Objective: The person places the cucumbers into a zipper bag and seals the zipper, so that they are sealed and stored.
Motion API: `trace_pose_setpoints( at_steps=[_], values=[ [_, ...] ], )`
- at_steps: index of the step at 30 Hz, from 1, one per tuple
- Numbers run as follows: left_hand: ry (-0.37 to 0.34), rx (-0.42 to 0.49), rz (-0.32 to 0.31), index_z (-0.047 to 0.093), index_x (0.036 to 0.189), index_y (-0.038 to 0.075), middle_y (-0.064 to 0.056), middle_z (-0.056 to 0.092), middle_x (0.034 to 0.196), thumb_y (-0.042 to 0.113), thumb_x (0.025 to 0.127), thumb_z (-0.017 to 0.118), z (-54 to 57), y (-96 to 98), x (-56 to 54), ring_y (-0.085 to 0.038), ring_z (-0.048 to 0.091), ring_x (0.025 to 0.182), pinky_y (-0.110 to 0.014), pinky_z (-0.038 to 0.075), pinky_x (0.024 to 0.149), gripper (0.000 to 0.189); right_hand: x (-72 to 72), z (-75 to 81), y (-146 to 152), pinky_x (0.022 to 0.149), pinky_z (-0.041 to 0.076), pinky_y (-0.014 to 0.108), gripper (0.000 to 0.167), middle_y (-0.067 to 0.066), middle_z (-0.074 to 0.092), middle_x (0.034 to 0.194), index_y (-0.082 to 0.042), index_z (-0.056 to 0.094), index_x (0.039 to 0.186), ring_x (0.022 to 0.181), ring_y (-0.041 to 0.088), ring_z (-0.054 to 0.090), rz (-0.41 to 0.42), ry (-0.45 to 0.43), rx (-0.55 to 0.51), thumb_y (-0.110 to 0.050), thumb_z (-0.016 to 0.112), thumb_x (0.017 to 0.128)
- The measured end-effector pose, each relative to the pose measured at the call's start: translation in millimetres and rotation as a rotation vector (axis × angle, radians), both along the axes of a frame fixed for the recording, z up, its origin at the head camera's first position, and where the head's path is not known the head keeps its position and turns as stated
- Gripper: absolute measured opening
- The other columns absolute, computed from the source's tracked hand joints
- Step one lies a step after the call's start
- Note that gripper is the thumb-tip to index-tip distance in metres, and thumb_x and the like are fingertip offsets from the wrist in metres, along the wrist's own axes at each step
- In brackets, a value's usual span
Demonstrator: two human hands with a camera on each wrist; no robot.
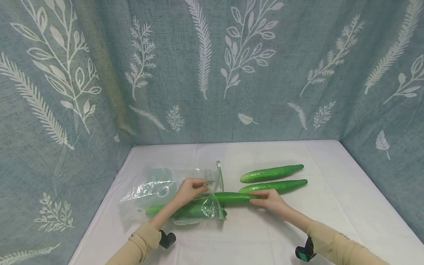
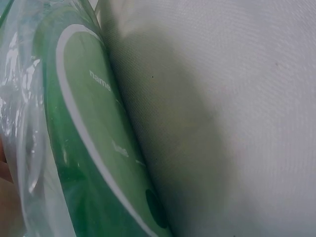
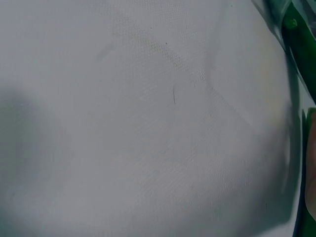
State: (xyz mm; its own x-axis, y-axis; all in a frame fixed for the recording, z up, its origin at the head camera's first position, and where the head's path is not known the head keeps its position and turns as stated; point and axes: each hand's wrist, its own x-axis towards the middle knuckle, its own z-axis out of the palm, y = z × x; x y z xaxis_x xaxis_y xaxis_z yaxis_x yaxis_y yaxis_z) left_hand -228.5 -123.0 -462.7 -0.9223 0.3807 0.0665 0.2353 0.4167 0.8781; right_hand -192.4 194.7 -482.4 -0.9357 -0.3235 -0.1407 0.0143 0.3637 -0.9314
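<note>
A clear zip bag (image 1: 154, 189) lies on the table, its mouth toward the right. One cucumber (image 1: 192, 211) is inside it, its shape also showing through the printed plastic (image 2: 94, 123) in the left wrist view. My left hand (image 1: 190, 191) pinches the upper edge of the bag's mouth and lifts it. With thumb and fingers my right hand (image 1: 269, 202) grips the right end of a second cucumber (image 1: 232, 198), whose left part reaches into the bag. Part of my right hand's finger (image 3: 311, 168) shows at the edge of the right wrist view.
Two more cucumbers, an upper one (image 1: 271, 173) and a lower one (image 1: 281, 186), lie side by side behind my right hand. A white cloth covers the table (image 1: 258, 243). Patterned blue-green curtains (image 1: 212, 73) hang behind and at both sides.
</note>
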Motion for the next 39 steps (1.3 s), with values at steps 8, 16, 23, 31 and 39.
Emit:
trace_pose_setpoints(
  at_steps=[8,16,23,31,39],
  values=[
    [0.001,-0.024,0.013,0.064,0.113,-0.006,-0.024,0.064,0.119,0.006,0.087,0.064,5.4,1.7,1.5,-0.037,0.064,0.106,-0.037,0.056,0.09,0.029,-1.4,-1.1,-14.4,0.092,0.055,0.035,0.04,0.019,0.062,0.125,-0.003,0.065,0.118,0.11,0.031,0.064,0.045,0.044,0.018,-0.02,0.072,0.083],
    [-0.006,-0.025,0.026,0.065,0.113,-0.004,-0.022,0.064,0.12,0.008,0.086,0.065,4.7,2.1,0.1,-0.036,0.063,0.108,-0.039,0.055,0.092,0.03,-5.4,-7.0,-33.2,0.088,0.056,0.029,0.037,0.018,0.065,0.12,-0.005,0.068,0.113,0.102,0.026,0.067,0.07,0.095,0.06,-0.019,0.074,0.08],
    [-0.005,-0.028,0.021,0.065,0.113,-0.004,-0.022,0.064,0.119,0.007,0.086,0.065,3.7,2.2,-0.6,-0.036,0.064,0.107,-0.038,0.056,0.091,0.029,-8.3,-10.4,-47.4,0.074,0.052,0.017,0.036,0.013,0.069,0.105,-0.006,0.069,0.112,0.088,0.012,0.061,0.098,0.11,0.072,-0.019,0.074,0.079],
    [-0.006,-0.021,0.022,0.064,0.113,-0.005,-0.023,0.064,0.118,0.006,0.086,0.065,2.2,2.4,-0.6,-0.035,0.065,0.105,-0.034,0.057,0.088,0.03,-12.0,-10.2,-61.1,0.08,0.054,0.023,0.035,0.011,0.071,0.11,-0.011,0.069,0.113,0.098,0.018,0.065,0.114,0.139,0.119,-0.021,0.074,0.08],
    [-0.007,-0.034,0.028,0.065,0.114,-0.003,-0.021,0.064,0.119,0.009,0.087,0.065,0.6,1.9,-1.1,-0.036,0.064,0.108,-0.039,0.056,0.091,0.03,-13.4,-10.5,-75.8,0.098,0.051,0.045,0.033,0.013,0.068,0.117,-0.01,0.069,0.114,0.113,0.031,0.062,0.167,0.156,0.094,-0.018,0.072,0.082]
  ],
)
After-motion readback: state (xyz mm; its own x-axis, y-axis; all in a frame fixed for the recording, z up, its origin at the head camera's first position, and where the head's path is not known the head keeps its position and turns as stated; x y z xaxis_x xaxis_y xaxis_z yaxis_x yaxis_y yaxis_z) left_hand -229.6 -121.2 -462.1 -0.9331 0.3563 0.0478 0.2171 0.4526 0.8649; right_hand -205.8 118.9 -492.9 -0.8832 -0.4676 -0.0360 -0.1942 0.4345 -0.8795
